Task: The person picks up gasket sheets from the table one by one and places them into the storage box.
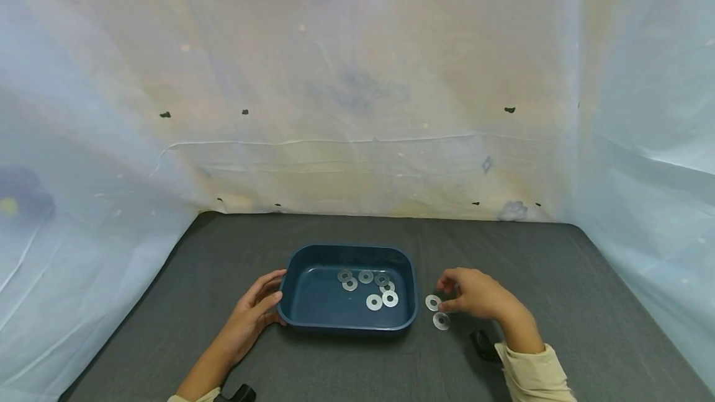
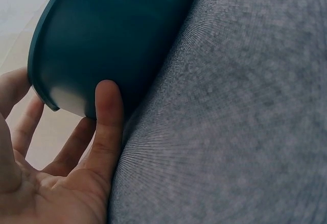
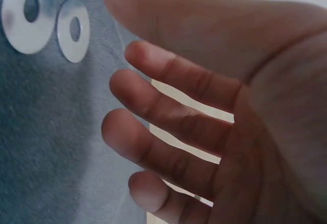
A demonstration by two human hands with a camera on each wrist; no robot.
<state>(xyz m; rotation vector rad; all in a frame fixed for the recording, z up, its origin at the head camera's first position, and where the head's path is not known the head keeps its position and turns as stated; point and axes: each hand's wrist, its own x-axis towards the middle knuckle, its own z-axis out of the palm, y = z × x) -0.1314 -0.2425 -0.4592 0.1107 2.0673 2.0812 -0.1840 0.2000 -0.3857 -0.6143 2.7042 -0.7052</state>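
A dark blue tray [image 1: 296, 312] stands on the grey table and holds several flat metal washers [image 1: 374, 302]. My left hand [image 1: 272, 295] lies against the tray's left wall. In the left wrist view its thumb [image 2: 107, 112] presses the tray [image 2: 112, 35] from the side, with the fingers straight near the corner. Two more washers [image 1: 432, 303] [image 1: 441, 321] lie on the cloth right of the tray. My right hand [image 1: 449, 293] hovers beside them with relaxed fingers [image 3: 153, 106] and holds nothing. The right wrist view shows both washers [image 3: 28, 15] [image 3: 74, 30] lying apart from the fingertips.
The grey cloth table [image 1: 558, 278] is walled by pale sheeting [image 1: 357, 110] at the back and on both sides. A small black object [image 1: 485, 345] sits by my right wrist, and another [image 1: 240, 394] at my left forearm.
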